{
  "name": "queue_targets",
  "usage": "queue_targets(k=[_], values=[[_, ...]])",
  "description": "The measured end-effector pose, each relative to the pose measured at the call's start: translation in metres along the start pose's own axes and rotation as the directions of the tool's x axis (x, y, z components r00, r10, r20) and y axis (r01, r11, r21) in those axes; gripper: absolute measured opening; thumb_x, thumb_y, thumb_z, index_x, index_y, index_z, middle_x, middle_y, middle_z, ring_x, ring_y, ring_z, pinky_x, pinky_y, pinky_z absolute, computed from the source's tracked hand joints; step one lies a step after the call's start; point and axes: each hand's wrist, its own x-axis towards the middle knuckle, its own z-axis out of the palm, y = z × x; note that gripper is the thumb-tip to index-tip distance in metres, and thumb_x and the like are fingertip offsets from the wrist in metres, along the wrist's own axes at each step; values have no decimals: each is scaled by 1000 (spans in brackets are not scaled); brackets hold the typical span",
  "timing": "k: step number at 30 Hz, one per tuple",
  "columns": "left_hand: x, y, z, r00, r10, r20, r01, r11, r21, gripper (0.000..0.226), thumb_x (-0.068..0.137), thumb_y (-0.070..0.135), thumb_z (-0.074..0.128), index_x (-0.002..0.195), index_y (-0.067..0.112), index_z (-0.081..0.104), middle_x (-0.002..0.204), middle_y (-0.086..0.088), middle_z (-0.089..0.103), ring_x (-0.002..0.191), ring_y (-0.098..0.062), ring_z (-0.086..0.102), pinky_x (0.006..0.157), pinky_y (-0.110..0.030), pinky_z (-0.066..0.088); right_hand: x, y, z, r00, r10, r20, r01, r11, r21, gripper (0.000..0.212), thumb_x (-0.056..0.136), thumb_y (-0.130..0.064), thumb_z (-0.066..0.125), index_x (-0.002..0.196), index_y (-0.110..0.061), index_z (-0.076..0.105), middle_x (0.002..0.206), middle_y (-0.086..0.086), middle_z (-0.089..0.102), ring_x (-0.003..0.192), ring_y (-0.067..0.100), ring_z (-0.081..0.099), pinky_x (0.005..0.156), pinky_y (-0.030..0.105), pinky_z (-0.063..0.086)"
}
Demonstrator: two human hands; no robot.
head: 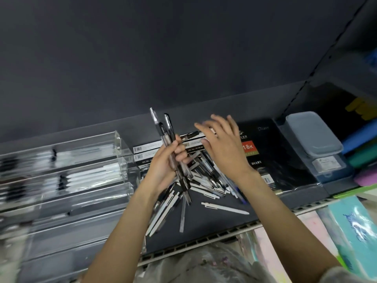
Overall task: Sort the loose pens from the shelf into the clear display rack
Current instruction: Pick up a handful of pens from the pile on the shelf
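Observation:
A heap of loose pens point(206, 180), black, clear and white, lies on the dark shelf point(214, 217). My left hand point(165, 164) grips a bundle of clear and black pens point(173, 152), held nearly upright above the heap. My right hand point(222, 144) hovers over the back of the heap with fingers spread and holds nothing. The clear display rack point(67, 174) stands to the left in stepped tiers, with white and black pens lying in its upper tiers.
Flat pen boxes point(146, 150) lie behind the heap. Black diary books point(275, 156) sit to the right, then a grey lidded plastic box point(314, 133). Coloured cases point(361, 139) fill the far right. Packaged goods point(355, 227) show below the shelf edge.

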Motion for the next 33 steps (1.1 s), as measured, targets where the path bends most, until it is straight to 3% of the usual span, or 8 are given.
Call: queue_targets(k=[5,8,11,14,19,26,29,33], values=[[-1,-2,-19,992,75,-105,-84,992,-91,34,91,18,43,122,22,56,65,6,46,54,-4,42,56,-18,45,-18,-2,11,968,232,93,-249,926,284,14,95,-14,52,105,-12,62,79,3,64,67,22,60,60,33,49],[-1,-6,-25,980,115,-160,-115,993,11,38,95,11,42,130,21,51,78,4,58,60,-6,50,59,-20,50,-25,-8,7,837,420,350,-537,511,671,16,97,-16,48,101,-20,63,72,-7,56,59,4,49,61,25,43],[-2,-16,-16,973,95,-210,-82,994,74,34,98,5,39,130,14,51,86,2,68,65,-8,56,57,-22,53,-24,-28,6,738,392,550,-630,107,769,26,94,-7,51,108,-26,64,88,-1,63,69,7,54,71,24,46],[-1,-25,-7,960,69,-271,-51,996,76,27,99,8,42,122,6,55,92,-3,68,64,-9,65,56,-26,55,-26,-41,14,759,443,477,-591,164,790,32,90,-5,57,109,-29,64,104,1,69,94,12,64,89,29,50],[6,-37,-2,952,85,-295,-87,996,7,34,100,10,40,130,-1,51,127,-11,61,105,-16,65,82,-29,56,-31,-51,19,788,555,267,-510,347,787,20,83,-6,67,88,-25,64,89,-8,69,83,9,66,81,28,53],[6,-43,-1,945,82,-318,-100,994,-42,25,100,8,38,112,1,59,99,-5,71,91,-12,68,68,-25,56,-39,-49,16,913,397,90,-349,651,674,25,81,-6,70,102,-18,72,97,-7,68,85,6,62,79,25,51],[4,-40,-2,941,98,-325,-135,987,-92,19,99,9,42,102,7,61,84,-1,70,81,-12,67,78,-34,57,-50,-49,12,900,409,151,-376,554,743,23,88,-12,63,110,-20,66,105,-10,63,95,2,58,85,17,45],[3,-35,-5,928,117,-355,-209,949,-235,19,97,7,46,114,6,54,95,-3,67,79,-10,69,77,-35,59,-72,-49,7,732,495,467,-603,152,783,14,97,-26,48,108,-22,56,104,-8,61,102,13,59,88,29,48]])
